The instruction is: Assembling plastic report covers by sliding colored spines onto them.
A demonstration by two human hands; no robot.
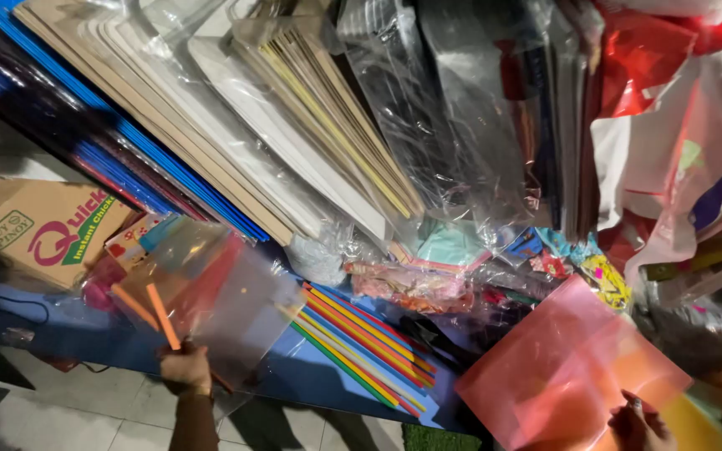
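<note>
A clear plastic sleeve (211, 301) holding orange and red sheets is gripped at its lower edge by the left hand (185, 367), whose fingers are closed around it; the sleeve is held tilted above the blue desk (311, 376). A second transparent sleeve with pink and orange sheets (570, 367) is held at the lower right by the right hand (641, 426), of which only the fingers closed on the sleeve's bottom edge can be seen. Between the two sleeves, a pack of thin coloured strips (361, 342) in green, yellow, orange and red is laid flat on the desk. Behind it, stacks of large boards in clear wrapping (294, 125), white, cream and blue-edged, are leaned side by side. A brown cardboard box (35, 230) is set at the far left; its contents cannot be made out. Crumpled red and white plastic bags (678, 108) are piled at the right.
</note>
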